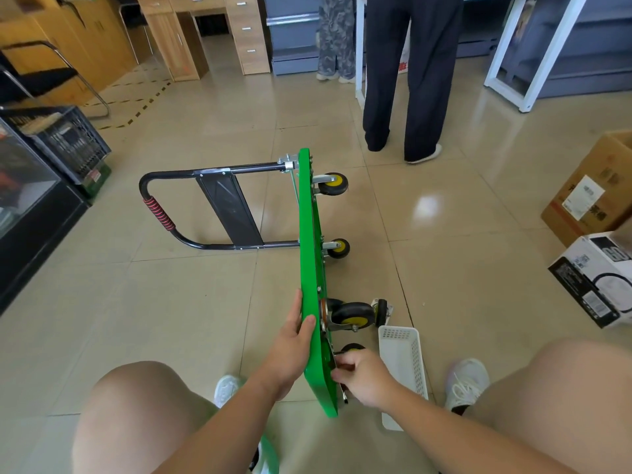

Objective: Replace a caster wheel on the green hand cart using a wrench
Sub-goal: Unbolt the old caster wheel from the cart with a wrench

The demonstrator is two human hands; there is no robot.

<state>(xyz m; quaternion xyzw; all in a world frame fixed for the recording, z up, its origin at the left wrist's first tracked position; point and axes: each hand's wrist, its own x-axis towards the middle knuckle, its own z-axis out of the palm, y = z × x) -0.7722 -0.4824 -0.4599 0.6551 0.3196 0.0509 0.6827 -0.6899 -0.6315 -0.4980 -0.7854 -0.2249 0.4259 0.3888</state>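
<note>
The green hand cart [309, 254] stands on its side edge on the floor, its black handle [164, 213] lying flat to the left and its casters pointing right. My left hand [290, 347] grips the deck's near top edge, thumb over the rim. My right hand [364, 378] is curled round a metal wrench [343, 393] on the underside at the near corner, beside the nearest caster [352, 348]. A second near caster [352, 316] sits just beyond. A loose caster wheel [382, 309] lies on the floor behind it.
A white plastic basket [405, 367] lies on the floor right of the cart. Cardboard boxes [595, 196] sit at the right. A person's legs [403, 97] stand beyond the cart. A black crate [68, 145] and a cabinet are at the left. My knees flank the cart.
</note>
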